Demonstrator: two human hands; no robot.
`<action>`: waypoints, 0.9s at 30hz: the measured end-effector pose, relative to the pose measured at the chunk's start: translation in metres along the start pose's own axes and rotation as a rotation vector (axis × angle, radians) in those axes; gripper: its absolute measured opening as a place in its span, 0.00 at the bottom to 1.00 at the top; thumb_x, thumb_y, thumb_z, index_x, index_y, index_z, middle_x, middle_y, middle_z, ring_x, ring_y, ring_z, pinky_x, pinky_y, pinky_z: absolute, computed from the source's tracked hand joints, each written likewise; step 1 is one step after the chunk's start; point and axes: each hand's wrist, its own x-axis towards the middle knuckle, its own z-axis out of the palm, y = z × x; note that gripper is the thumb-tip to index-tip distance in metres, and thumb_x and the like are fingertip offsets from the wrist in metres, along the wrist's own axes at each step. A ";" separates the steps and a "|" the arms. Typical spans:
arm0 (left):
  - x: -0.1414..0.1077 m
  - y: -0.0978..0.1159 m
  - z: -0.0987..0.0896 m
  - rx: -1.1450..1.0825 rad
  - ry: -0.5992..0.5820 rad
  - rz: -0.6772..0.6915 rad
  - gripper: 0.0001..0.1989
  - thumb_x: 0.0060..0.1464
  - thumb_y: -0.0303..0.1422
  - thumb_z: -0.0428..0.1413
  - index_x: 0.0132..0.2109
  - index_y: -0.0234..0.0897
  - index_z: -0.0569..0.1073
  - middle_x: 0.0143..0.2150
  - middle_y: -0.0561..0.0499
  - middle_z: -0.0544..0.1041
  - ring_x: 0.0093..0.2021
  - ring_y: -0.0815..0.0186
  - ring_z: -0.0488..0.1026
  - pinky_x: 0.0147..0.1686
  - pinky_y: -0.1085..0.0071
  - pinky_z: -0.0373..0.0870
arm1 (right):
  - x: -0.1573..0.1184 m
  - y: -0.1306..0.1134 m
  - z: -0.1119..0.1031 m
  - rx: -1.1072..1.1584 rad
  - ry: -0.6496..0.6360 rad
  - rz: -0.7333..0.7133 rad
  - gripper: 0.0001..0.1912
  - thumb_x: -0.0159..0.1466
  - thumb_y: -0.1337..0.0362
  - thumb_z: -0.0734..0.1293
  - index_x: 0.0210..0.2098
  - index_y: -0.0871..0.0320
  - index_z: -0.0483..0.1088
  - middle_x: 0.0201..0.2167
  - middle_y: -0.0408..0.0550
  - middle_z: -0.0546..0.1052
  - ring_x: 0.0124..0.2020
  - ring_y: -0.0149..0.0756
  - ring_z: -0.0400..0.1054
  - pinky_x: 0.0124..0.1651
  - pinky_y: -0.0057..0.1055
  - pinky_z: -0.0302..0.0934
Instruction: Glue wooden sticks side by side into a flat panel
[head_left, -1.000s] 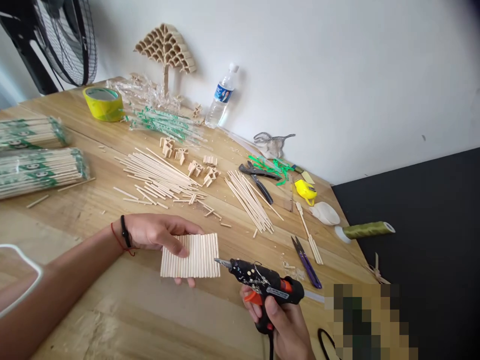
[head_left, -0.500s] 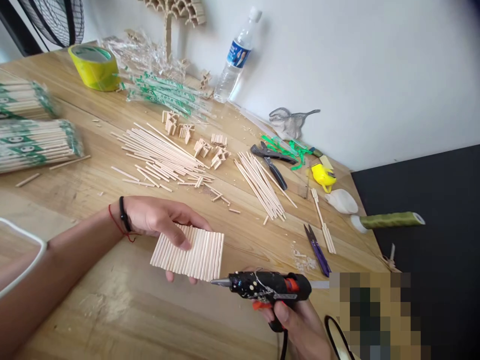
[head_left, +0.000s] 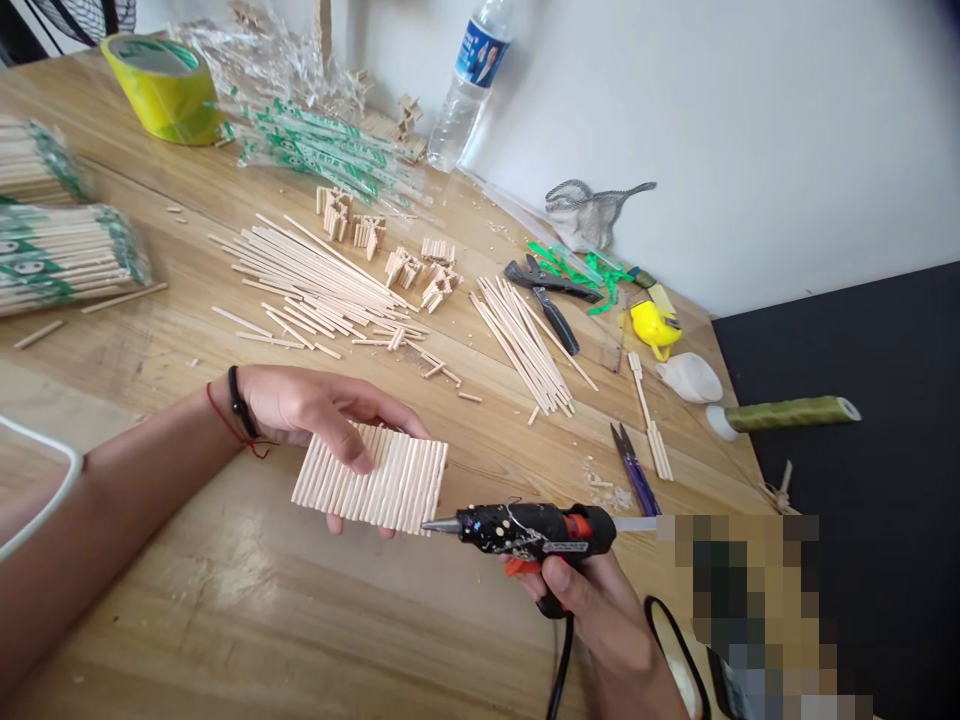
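My left hand (head_left: 322,415) grips a flat panel of wooden sticks (head_left: 382,480) set side by side, with the thumb on top and fingertips showing below its lower edge. A black hot glue gun (head_left: 532,530) with an orange trigger is in my right hand (head_left: 600,610). Its metal nozzle points left and meets, or nearly meets, the panel's lower right corner. A clear glue stick (head_left: 636,524) juts from the gun's back. Beyond the hands lie a fan of long sticks (head_left: 307,265) and a second bundle of sticks (head_left: 525,345).
Small stick assemblies (head_left: 405,268), black pliers (head_left: 551,300), purple-handled snips (head_left: 636,470) and a yellow tape measure (head_left: 655,325) lie on the table (head_left: 315,620). Farther back are yellow tape (head_left: 161,95), plastic wrappers (head_left: 322,150) and a water bottle (head_left: 469,90). Packed sticks (head_left: 60,255) sit at left.
The view has tilted down slightly, so most things appear higher in the picture. Both hands keep their holds, and the nozzle stays at the panel's corner.
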 end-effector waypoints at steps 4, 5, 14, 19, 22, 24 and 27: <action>0.000 0.000 0.000 -0.013 0.023 -0.011 0.24 0.56 0.28 0.64 0.60 0.38 0.78 0.47 0.43 0.86 0.46 0.47 0.86 0.37 0.65 0.83 | 0.001 0.001 0.003 0.038 0.020 -0.034 0.25 0.58 0.41 0.81 0.40 0.56 0.83 0.30 0.50 0.83 0.24 0.32 0.62 0.28 0.32 0.53; 0.000 0.000 0.000 -0.015 0.030 -0.017 0.24 0.55 0.28 0.64 0.60 0.38 0.78 0.48 0.42 0.86 0.46 0.47 0.86 0.36 0.66 0.83 | 0.002 0.001 0.003 0.050 0.020 -0.044 0.25 0.59 0.42 0.81 0.41 0.56 0.83 0.31 0.51 0.83 0.24 0.32 0.63 0.28 0.32 0.53; 0.000 0.000 -0.001 -0.002 0.031 -0.024 0.23 0.57 0.28 0.63 0.60 0.37 0.77 0.51 0.41 0.86 0.47 0.49 0.86 0.35 0.68 0.83 | 0.014 0.006 -0.004 0.026 -0.087 -0.125 0.21 0.65 0.43 0.76 0.40 0.56 0.82 0.31 0.50 0.80 0.25 0.34 0.65 0.28 0.32 0.58; 0.001 -0.001 -0.002 -0.013 0.010 -0.039 0.21 0.59 0.29 0.62 0.59 0.37 0.76 0.50 0.42 0.86 0.46 0.51 0.86 0.37 0.67 0.83 | 0.014 -0.001 0.007 0.031 -0.026 -0.129 0.22 0.64 0.42 0.76 0.38 0.56 0.82 0.29 0.49 0.78 0.25 0.33 0.63 0.29 0.33 0.57; 0.002 -0.002 -0.003 -0.009 -0.015 -0.033 0.20 0.59 0.28 0.61 0.59 0.37 0.75 0.45 0.44 0.87 0.45 0.52 0.86 0.39 0.65 0.84 | 0.014 -0.003 0.012 0.043 -0.013 -0.146 0.23 0.64 0.41 0.76 0.38 0.56 0.83 0.23 0.43 0.70 0.25 0.34 0.63 0.30 0.34 0.58; 0.002 -0.002 -0.004 -0.006 -0.028 -0.023 0.20 0.59 0.27 0.60 0.58 0.37 0.75 0.44 0.45 0.88 0.45 0.53 0.87 0.41 0.64 0.84 | 0.014 -0.003 0.014 0.061 -0.018 -0.173 0.22 0.66 0.42 0.75 0.39 0.56 0.83 0.21 0.42 0.68 0.26 0.36 0.64 0.32 0.35 0.61; 0.001 -0.003 -0.005 0.009 -0.035 -0.022 0.21 0.60 0.27 0.60 0.59 0.36 0.74 0.44 0.45 0.88 0.44 0.53 0.87 0.42 0.63 0.85 | 0.015 -0.002 0.014 0.060 -0.032 -0.205 0.22 0.68 0.41 0.73 0.39 0.55 0.82 0.22 0.42 0.68 0.27 0.37 0.65 0.33 0.36 0.62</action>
